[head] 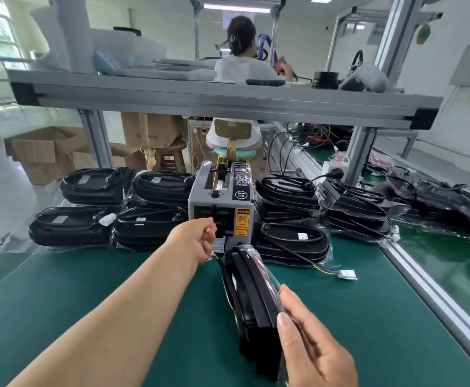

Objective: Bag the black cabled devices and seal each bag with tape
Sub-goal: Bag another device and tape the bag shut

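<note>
Right hand [312, 347] grips the bagged device [253, 297] upright on the table [367, 317]. Left hand [197, 237] curls its grip at the tape dispenser [222, 196], 12 o'clock; hold unclear. Bagged stacks [150, 208] flank it.

left hand [197, 237]: fingertips hidden behind its own knuckles at the tape dispenser [222, 199] outlet; whether they pinch tape is unclear.
bagged device [252, 297]: lower end covered by the right hand [314, 347].
caution label [242, 221]: print too small to read.

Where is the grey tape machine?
In the head view, the grey box-shaped tape dispenser sits centre on the green mat, between stacks of bagged black devices.
</note>
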The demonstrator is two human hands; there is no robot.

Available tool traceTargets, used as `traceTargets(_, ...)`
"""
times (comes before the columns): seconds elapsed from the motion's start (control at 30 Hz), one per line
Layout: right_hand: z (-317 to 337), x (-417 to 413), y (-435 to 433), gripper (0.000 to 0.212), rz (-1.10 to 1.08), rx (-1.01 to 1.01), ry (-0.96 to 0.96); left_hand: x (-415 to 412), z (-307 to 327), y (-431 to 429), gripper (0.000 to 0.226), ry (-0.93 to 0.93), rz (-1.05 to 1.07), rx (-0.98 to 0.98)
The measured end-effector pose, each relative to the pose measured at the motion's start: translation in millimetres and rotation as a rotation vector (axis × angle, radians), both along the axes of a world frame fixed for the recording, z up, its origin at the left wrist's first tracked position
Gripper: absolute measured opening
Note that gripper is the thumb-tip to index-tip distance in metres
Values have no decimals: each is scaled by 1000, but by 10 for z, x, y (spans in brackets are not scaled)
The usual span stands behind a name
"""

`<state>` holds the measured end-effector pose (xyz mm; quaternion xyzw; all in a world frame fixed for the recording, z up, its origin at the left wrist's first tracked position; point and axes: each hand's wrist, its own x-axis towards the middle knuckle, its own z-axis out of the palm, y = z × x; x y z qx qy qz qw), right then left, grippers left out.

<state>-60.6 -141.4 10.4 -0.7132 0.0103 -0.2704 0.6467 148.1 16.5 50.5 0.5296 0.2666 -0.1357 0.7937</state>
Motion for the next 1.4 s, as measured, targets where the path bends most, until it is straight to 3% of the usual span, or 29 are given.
traceTargets(0.17, 39, -23, 8, 31, 25, 80, -42, 85, 1, -124, 9, 34, 146, -86)
traceTargets(0.23, 56, -30, 7, 34, 29, 107, -36, 81, -26, -173, 14, 16, 229, -112)
traceTargets(0.37, 55, -37, -25, 34, 37, 124, -17, -86, 10, -207, 12, -136, 293, -97)
traceTargets(0.47, 36, -37, -40, 32, 51, 124, 1, -447, 143, -117, 21, -312, 149, -32)
traceTargets(0.57, 21, -35, -40, 30, 96, 174, 46, -1026, 272, -22, 21, -526, -239, 68)
traceTargets(0.63, 38, -41, -34, 38, 121, 193, 71, -1384, 311, -34, 18, -584, -496, 189)
traceTargets(0.7, 81, -47, -27, 45, 141, 203, 84, -1580, 301, -97, 23, -585, -605, 334)
traceTargets(0.87, 128, -80, -63, 43, 145, 135, 106, -1612, 266, -192, 17, -563, -571, 456)
traceTargets(1.2, 115, -92, -87, 37, 174, 96, 120, -1562, 245, -212, 14, -477, -636, 389)
traceTargets(1.4, 110, -84, -79, 38, 176, 105, 123, -1542, 210, -242, 20, -527, -602, 464)
